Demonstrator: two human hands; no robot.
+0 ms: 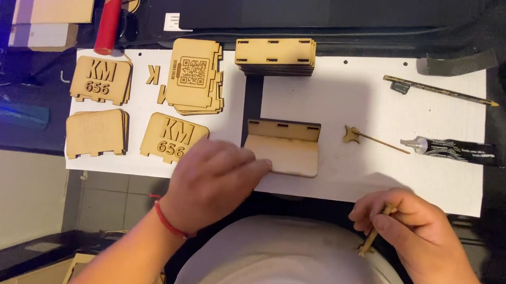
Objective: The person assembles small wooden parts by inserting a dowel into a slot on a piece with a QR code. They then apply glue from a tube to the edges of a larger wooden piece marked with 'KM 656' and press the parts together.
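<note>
While one wooden stand [282, 146] is joined, stacks [194, 78] remain; left hand [214, 179] rests open, right hand [410, 230] pinches a stick [376, 231]

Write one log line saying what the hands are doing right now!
left hand: touching folded wooden piece | right hand: pinching thin wooden stick | nearby: glue tube, engraved wooden panels

Pencil [440, 89], glue tube [452, 150], red-handled hammer [111, 11].

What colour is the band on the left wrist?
Red band, clearest in the head view.
</note>
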